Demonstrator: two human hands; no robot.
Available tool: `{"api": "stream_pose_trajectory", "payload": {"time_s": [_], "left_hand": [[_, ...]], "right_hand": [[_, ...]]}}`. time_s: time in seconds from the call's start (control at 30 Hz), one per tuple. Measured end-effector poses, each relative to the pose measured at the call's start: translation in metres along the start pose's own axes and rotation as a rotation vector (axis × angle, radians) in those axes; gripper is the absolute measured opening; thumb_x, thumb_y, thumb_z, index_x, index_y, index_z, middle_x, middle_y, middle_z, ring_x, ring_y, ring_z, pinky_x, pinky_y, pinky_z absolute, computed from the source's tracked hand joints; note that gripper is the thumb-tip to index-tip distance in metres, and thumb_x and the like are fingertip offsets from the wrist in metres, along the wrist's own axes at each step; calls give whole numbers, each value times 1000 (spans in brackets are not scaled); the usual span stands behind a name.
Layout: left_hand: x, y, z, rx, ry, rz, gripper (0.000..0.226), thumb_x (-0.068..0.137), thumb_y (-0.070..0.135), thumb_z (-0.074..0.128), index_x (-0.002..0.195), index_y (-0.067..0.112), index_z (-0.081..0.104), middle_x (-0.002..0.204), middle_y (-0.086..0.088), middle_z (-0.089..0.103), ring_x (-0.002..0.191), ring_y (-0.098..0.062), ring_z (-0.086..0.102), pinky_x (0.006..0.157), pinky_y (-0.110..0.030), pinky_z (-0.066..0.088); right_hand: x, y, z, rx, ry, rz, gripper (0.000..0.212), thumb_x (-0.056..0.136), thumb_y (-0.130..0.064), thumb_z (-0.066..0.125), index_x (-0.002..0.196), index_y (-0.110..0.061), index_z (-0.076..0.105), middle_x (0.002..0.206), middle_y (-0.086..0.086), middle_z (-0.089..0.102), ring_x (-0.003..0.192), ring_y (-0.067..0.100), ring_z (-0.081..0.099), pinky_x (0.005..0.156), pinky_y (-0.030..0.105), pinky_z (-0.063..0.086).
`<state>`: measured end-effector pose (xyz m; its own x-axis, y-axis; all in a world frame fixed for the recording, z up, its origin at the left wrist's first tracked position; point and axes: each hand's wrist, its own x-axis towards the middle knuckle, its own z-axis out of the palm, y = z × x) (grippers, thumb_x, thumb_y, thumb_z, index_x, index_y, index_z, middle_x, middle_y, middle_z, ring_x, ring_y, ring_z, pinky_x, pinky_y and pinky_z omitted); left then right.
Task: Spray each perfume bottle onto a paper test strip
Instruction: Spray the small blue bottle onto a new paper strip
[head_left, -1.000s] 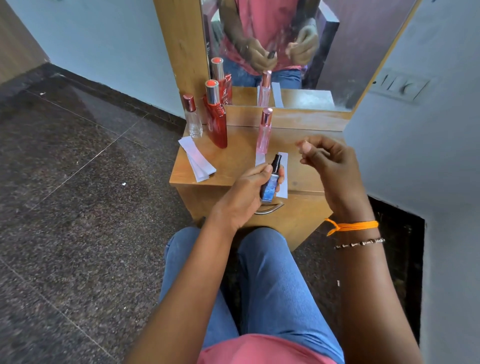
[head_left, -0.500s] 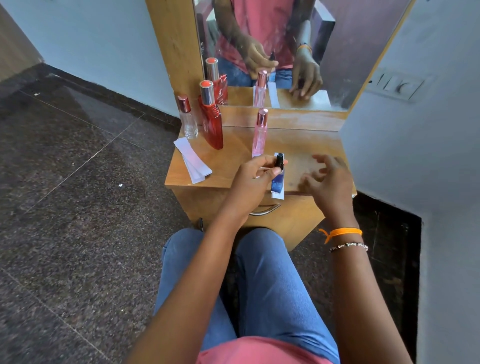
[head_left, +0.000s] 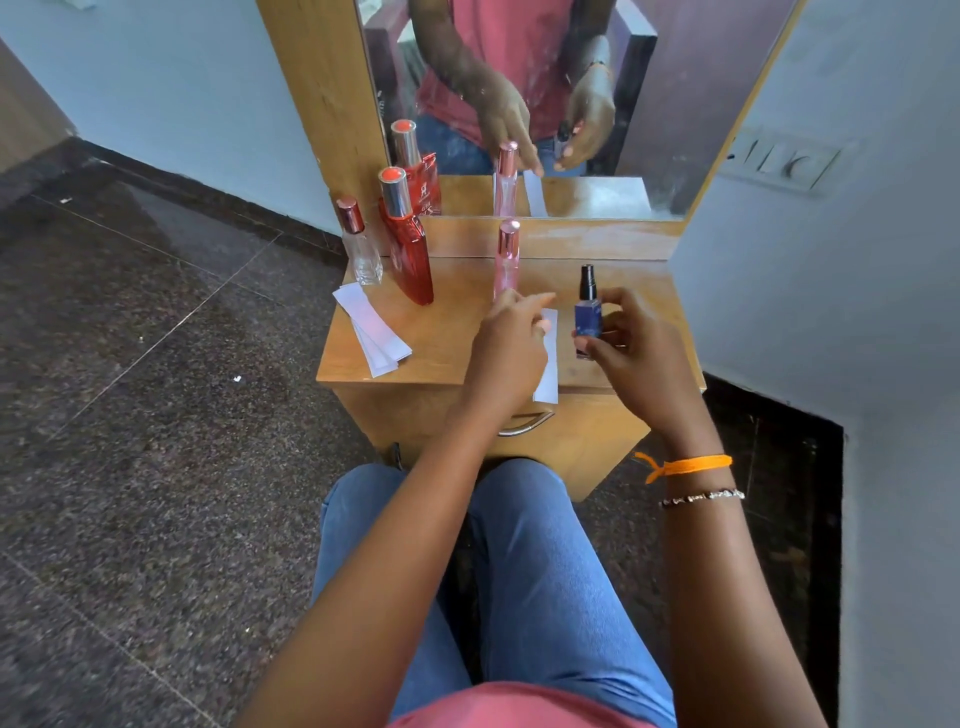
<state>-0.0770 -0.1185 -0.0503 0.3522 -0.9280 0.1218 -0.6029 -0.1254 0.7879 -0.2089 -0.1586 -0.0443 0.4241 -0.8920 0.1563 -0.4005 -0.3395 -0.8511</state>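
Observation:
My right hand (head_left: 631, 358) holds a small blue perfume bottle (head_left: 588, 319) with a black spray head upright over the wooden table (head_left: 447, 332). My left hand (head_left: 511, 348) hovers just left of it, fingers loosely apart, above a white paper test strip (head_left: 548, 374) lying near the front edge; whether it touches the strip is unclear. A slim pink bottle (head_left: 506, 262) stands behind my left hand. A red bottle (head_left: 408, 244) and a small clear bottle (head_left: 358, 244) stand at the back left. Several spare strips (head_left: 371, 327) lie in front of them.
A mirror (head_left: 571, 104) rises behind the table and reflects the bottles and my hands. A drawer handle (head_left: 522, 421) sits under the front edge. A grey wall with a switch plate (head_left: 779, 161) is close on the right. Dark stone floor lies to the left.
The blue bottle has passed from my left hand to my right hand and moved right. My left hand has let go and now hovers over the strip.

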Motion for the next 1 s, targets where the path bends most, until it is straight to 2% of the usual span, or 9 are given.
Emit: {"api": "stream_pose_trajectory", "payload": {"time_s": [0.1, 0.2, 0.33, 0.43, 0.5, 0.63, 0.77, 0.87, 1.0], "left_hand": [[3, -3, 12, 320, -39, 32, 49, 93, 5, 48, 141, 11, 36, 121, -10, 50, 108, -27, 53, 79, -29, 40], [9, -3, 18, 438, -78, 28, 58, 92, 1, 47, 145, 10, 25, 126, -10, 48, 110, -28, 51, 78, -33, 41], [12, -5, 21, 503, -109, 30, 49, 91, 5, 51, 138, 7, 36, 126, -10, 49, 114, -27, 51, 83, -34, 45], [11, -4, 19, 459, -43, 39, 31, 90, 6, 54, 120, 6, 50, 120, -11, 50, 108, -29, 53, 79, -34, 45], [9, -1, 17, 416, 18, 64, 23, 89, 6, 54, 111, 5, 53, 116, -12, 50, 104, -28, 54, 78, -32, 44], [3, 4, 12, 289, 102, 55, 15, 86, 7, 58, 101, 9, 57, 103, -9, 62, 94, -22, 55, 67, -28, 39], [-1, 4, -1, 55, 110, -98, 34, 77, 14, 72, 106, 19, 56, 94, -2, 69, 87, -18, 61, 66, -28, 42], [-7, 3, -15, -73, 115, -164, 22, 71, 16, 77, 86, 20, 62, 74, 7, 65, 73, -11, 59, 62, -24, 40], [-15, -3, -27, -268, 89, -203, 20, 71, 11, 75, 63, 26, 63, 49, 16, 56, 54, 1, 49, 57, -21, 35]], "right_hand": [[0, 1, -6, -12, 13, 6, 38, 84, -4, 65, 119, -13, 51, 81, -2, 65, 68, -5, 63, 68, 4, 46], [2, 1, -9, -7, 16, -10, 39, 84, -5, 66, 118, -14, 50, 79, -3, 66, 68, -9, 62, 69, 6, 46], [4, 1, -9, -1, 10, -19, 38, 83, -5, 66, 117, -16, 50, 79, -1, 67, 71, -3, 64, 72, 12, 47], [5, 1, -10, 19, 4, -16, 38, 85, -5, 65, 118, -16, 49, 83, 2, 69, 72, 0, 65, 73, 14, 49], [4, 0, -10, 80, -13, 6, 36, 86, -6, 63, 118, -17, 49, 89, 5, 70, 78, 11, 68, 78, 23, 52], [1, -7, -9, 333, -67, 39, 29, 85, 0, 57, 111, -12, 50, 100, 9, 66, 87, 25, 65, 78, 30, 53], [0, -17, -5, 654, -143, 103, 26, 80, -9, 47, 106, -11, 51, 84, 3, 58, 76, 15, 55, 70, 22, 45], [3, -20, -1, 945, -188, 156, 26, 83, -13, 43, 107, -11, 52, 70, 1, 51, 63, 13, 46, 61, 22, 39], [1, -22, 5, 1162, -279, 150, 31, 92, -13, 38, 122, -10, 47, 73, 6, 41, 60, 11, 44, 56, 19, 38]]}}
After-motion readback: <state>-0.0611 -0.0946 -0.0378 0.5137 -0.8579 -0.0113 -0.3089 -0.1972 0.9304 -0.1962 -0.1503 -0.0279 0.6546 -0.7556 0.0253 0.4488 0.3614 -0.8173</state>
